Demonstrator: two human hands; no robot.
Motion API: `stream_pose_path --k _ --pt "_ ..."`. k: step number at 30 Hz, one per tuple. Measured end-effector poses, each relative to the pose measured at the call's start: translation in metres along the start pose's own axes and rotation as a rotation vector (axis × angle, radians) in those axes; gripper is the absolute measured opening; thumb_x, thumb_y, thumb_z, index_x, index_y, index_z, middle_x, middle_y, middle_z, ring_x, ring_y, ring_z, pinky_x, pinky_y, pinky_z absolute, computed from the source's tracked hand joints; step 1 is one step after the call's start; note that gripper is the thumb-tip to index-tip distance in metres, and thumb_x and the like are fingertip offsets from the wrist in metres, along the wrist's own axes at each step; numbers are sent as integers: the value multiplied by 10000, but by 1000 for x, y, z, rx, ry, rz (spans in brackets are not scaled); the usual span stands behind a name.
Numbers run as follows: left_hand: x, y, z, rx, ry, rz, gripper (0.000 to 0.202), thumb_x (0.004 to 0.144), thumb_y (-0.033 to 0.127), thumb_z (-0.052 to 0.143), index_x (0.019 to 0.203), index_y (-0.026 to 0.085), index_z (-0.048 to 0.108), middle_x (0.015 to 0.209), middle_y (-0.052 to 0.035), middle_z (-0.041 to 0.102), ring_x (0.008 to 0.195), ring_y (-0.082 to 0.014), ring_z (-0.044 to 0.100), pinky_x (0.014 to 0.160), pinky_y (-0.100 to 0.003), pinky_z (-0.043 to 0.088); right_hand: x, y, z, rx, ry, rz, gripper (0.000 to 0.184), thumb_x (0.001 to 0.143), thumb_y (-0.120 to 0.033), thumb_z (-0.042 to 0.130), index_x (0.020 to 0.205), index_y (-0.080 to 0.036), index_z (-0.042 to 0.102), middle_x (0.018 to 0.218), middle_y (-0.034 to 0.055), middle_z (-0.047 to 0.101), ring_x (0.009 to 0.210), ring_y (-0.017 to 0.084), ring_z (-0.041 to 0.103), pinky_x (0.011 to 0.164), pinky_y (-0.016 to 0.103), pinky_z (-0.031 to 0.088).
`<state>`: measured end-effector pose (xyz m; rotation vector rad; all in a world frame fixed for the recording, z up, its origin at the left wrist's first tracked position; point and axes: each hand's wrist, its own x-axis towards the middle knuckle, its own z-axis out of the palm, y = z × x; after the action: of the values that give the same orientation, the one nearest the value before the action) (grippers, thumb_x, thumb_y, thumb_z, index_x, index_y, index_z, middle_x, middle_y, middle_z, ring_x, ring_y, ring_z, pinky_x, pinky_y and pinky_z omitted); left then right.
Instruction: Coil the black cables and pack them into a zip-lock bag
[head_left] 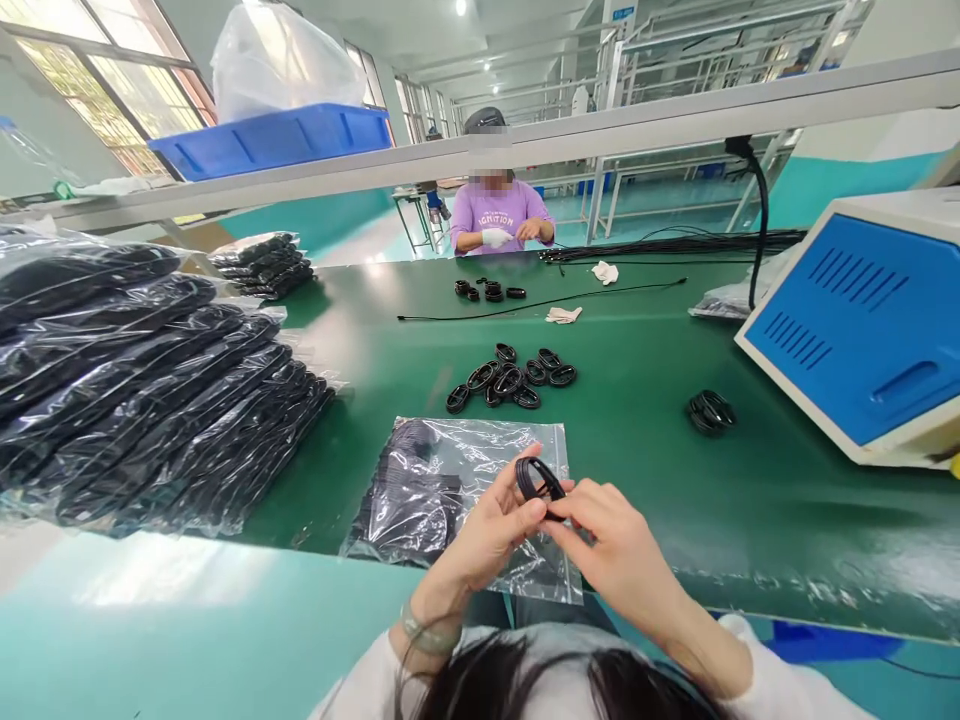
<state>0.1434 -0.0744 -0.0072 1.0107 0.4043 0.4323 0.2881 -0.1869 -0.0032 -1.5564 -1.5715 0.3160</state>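
Note:
Both hands meet over the near edge of the green table [675, 480]. My left hand [491, 530] and my right hand [611, 545] pinch a small coiled black cable [536, 478] between their fingertips. Just under them lies a clear plastic bag [450, 490] with dark coils inside. A loose pile of several coiled black cables [510, 378] sits further out at the table's middle. One more coil [711, 412] lies alone to the right.
Rows of bagged black cables [142, 400] fill the left side. A cream machine with a blue panel [862, 320] stands at right. Across the table a person in a purple shirt [499, 215] works, with straight cables [675, 243] nearby. A blue bin [277, 140] sits on the shelf.

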Motion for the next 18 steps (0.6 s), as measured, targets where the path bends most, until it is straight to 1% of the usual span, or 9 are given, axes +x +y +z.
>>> stream_pose_path --k 1,3,5,7,9,12,15,18 --pt "-4 1 0 -18 0 -22 756 835 344 780 1492 272 412 1265 -121 674 1117 -215 666 941 -325 508 -5 -4 0 55 -37 34 158 992 -360 570 975 -268 698 845 42 669 862 225 615 730 341 452" --pt "-13 2 -1 -15 21 -44 678 812 315 803 1415 259 497 1151 -86 696 999 -188 684 879 -312 523 -8 -7 -2 140 -78 116 139 984 -358 585 1005 -281 698 831 22 666 814 206 607 730 334 464" --pt "-22 1 -4 9 25 -52 623 788 314 822 1344 236 552 1093 -69 687 951 -180 676 837 -308 531 -8 -7 -4 172 -75 145 144 989 -345 570 1019 -275 692 837 17 664 788 195 600 739 337 466" --pt "-29 0 -7 23 7 -54 612 774 316 832 1319 228 567 1076 -62 677 936 -177 666 808 -300 529 -4 -6 -5 186 -81 87 155 995 -310 543 1033 -262 686 878 30 668 808 193 604 742 338 465" --pt "-34 0 -9 26 -15 -54 650 742 284 857 1318 229 561 1069 -56 676 937 -172 659 813 -291 516 0 -7 -4 201 -124 -1 148 986 -279 548 1036 -251 684 890 38 668 810 190 604 732 334 464" --pt "-40 1 -9 20 -17 -74 655 688 214 889 1260 217 570 1035 -44 681 905 -159 662 815 -281 503 6 -10 -3 206 -184 -63 105 971 -281 586 957 -246 685 829 27 654 773 182 584 731 339 458" --pt "-44 3 -8 12 -11 -105 589 692 216 885 1191 194 574 996 -47 689 864 -164 679 808 -299 518 11 -12 -3 256 -243 -66 142 979 -320 582 902 -246 676 796 22 630 778 183 567 738 340 448" --pt "-46 4 -8 48 32 -126 571 691 240 886 1175 185 588 968 -43 696 837 -168 691 794 -300 526 15 -12 -7 355 -323 6 227 992 -380 550 862 -241 673 842 27 595 790 175 545 716 317 442"
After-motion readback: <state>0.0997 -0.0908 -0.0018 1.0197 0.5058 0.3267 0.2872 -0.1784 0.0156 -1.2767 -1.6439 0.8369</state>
